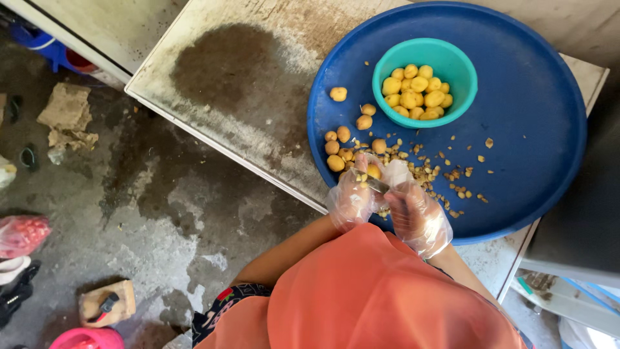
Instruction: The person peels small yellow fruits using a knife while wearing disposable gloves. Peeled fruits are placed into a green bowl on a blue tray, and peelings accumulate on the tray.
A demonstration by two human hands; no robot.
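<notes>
Both of my hands wear thin clear plastic gloves over the near edge of a large round blue tray (536,116). My left hand (352,194) grips a small yellow fruit (373,170). My right hand (416,213) holds a small knife (378,186) whose blade meets that fruit. A teal bowl (452,61) on the tray holds several peeled yellow fruits (413,94). A few unpeeled fruits (342,145) lie on the tray's left side. Bits of peel (445,178) are scattered across the tray's middle.
The tray rests on a worn, stained white table (232,71) with a dark wet patch. To the left lies a wet concrete floor (148,207) with a broken brick (68,110), a wooden block (106,302), footwear and a pink bag (22,234).
</notes>
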